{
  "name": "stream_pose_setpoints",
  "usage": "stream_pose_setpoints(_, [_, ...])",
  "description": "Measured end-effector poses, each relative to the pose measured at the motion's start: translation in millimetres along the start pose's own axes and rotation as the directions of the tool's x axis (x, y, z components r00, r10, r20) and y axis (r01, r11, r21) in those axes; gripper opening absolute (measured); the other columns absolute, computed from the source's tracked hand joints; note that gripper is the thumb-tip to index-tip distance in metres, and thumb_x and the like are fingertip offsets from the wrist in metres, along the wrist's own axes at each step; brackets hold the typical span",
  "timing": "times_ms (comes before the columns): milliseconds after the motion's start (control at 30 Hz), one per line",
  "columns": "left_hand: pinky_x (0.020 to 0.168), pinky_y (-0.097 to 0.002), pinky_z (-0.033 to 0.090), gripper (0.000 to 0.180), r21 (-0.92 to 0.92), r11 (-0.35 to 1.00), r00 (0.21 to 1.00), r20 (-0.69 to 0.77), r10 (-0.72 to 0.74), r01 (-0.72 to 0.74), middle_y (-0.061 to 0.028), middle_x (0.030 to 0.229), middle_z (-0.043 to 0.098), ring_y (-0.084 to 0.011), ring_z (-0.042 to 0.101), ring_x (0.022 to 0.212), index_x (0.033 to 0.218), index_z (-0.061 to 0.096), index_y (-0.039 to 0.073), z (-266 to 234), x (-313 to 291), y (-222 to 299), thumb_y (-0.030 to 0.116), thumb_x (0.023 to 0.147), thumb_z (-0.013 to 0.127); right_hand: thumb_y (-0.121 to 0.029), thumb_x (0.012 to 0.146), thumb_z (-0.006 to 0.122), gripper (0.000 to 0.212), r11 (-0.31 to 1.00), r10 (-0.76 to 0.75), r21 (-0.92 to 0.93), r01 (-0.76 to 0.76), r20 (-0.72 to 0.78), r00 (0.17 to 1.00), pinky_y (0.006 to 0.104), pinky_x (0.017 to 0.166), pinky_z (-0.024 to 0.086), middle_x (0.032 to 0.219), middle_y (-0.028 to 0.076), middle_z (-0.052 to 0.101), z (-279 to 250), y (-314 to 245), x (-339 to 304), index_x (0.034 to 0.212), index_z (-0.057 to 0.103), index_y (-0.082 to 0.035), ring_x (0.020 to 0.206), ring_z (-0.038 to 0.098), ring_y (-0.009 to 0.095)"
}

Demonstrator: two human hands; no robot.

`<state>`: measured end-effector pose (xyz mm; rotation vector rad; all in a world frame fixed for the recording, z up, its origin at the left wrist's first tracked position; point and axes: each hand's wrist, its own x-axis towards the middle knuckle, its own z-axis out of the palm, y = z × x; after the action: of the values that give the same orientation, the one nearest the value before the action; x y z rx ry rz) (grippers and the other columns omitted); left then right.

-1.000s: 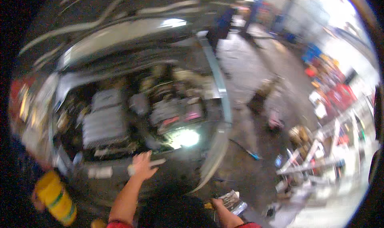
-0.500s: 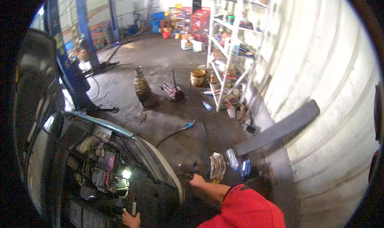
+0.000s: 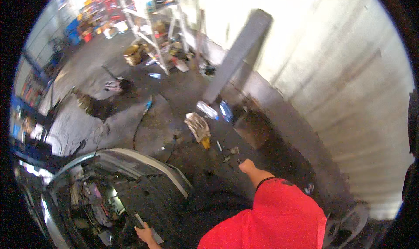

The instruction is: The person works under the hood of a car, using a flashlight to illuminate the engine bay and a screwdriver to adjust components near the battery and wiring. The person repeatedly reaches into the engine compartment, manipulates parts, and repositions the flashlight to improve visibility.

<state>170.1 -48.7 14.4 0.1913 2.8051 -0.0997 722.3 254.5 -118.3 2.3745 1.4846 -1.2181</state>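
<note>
My left hand (image 3: 144, 233) lies at the dark front panel of a car with its bonnet up. Its fingers are bent over or beside a pale flat strip (image 3: 139, 219); I cannot tell whether they grip it. A bright light (image 3: 117, 202) shines among the engine parts (image 3: 94, 201) beyond that hand. My right hand (image 3: 247, 166), at the end of an outstretched red-sleeved arm, is closed on a small dark object (image 3: 239, 161) that juts from the fist. Its kind is too blurred to tell. Below that hand is the dark floor.
A stained rag (image 3: 197, 126), a clear bottle (image 3: 207, 110) and a blue bottle (image 3: 225, 111) lie on the floor. A long dark padded beam (image 3: 240, 52) leans by the pale wall. Farther off are a cable with a blue end (image 3: 148, 106), a floor jack (image 3: 115, 85) and shelving (image 3: 152, 41).
The view has swung right and tilted. My right hand has moved right, past the rag, still closed on the dark object. My left hand stays at the car's front.
</note>
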Motion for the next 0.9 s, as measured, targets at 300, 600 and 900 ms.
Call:
stream_pose_setpoints(300, [0.103,-0.0491,0.042,0.09,0.117,0.973,0.978,0.085,0.191,-0.201,-0.0206,0.149,0.037,-0.0382,0.043,0.131,0.151,0.022,0.001,18,32,-29,0.049,0.087,0.064,-0.025,0.077,0.063,0.04,0.975,0.193,0.107,-0.196,0.037,0.98,0.0468,0.094,0.05,0.114,0.027,0.064,39,75,-32,0.108,0.067,0.0,0.109,0.061,0.042])
stream_pose_setpoints(600, [0.104,-0.0453,0.039,0.09,-0.276,0.961,0.999,0.035,-0.021,0.03,-0.0219,0.148,0.039,-0.037,0.045,0.13,0.149,0.024,-0.004,11,24,-19,0.041,0.086,0.069,-0.032,0.069,0.077,0.044,0.921,0.216,0.388,-0.046,-0.408,0.887,0.0434,0.076,0.055,0.093,0.024,0.068,-29,-27,45,0.097,0.067,0.0,0.085,0.067,0.038])
stream_pose_setpoints(900, [0.087,-0.0362,0.049,0.042,-0.598,0.764,0.948,-0.313,0.054,-0.241,-0.0146,0.108,0.067,-0.023,0.063,0.098,0.124,0.061,-0.002,-47,-97,181,0.021,0.089,0.067,-0.014,0.089,0.065,0.009,0.022,-0.21,0.949,-0.314,0.311,0.927,0.03,0.055,0.049,0.074,0.006,0.063,-132,-238,130,0.085,0.061,-0.007,0.059,0.057,0.016])
